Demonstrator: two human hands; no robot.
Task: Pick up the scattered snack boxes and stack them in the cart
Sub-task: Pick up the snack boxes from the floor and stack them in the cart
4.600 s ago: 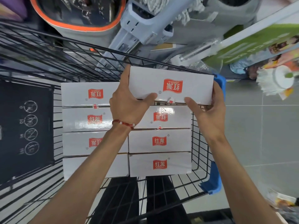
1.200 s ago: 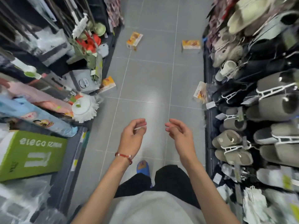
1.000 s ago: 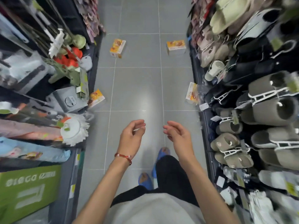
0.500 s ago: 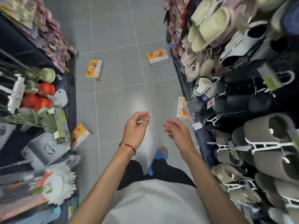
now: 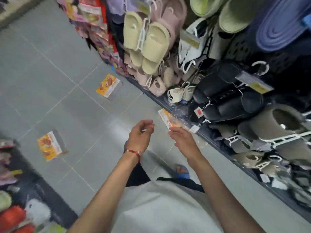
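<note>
Red-corded left hand (image 5: 140,137), right hand (image 5: 182,140): fingers loosely curled, grasping nothing. Nearest snack box (image 5: 165,119) just beyond right hand, against slipper rack (image 5: 223,100); advise two-handed lift by long edges. Farther on floor (image 5: 75,115): second box (image 5: 48,146), third box (image 5: 107,85); cart unseen

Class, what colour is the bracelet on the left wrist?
The bracelet is red, seen in the head view.
</note>
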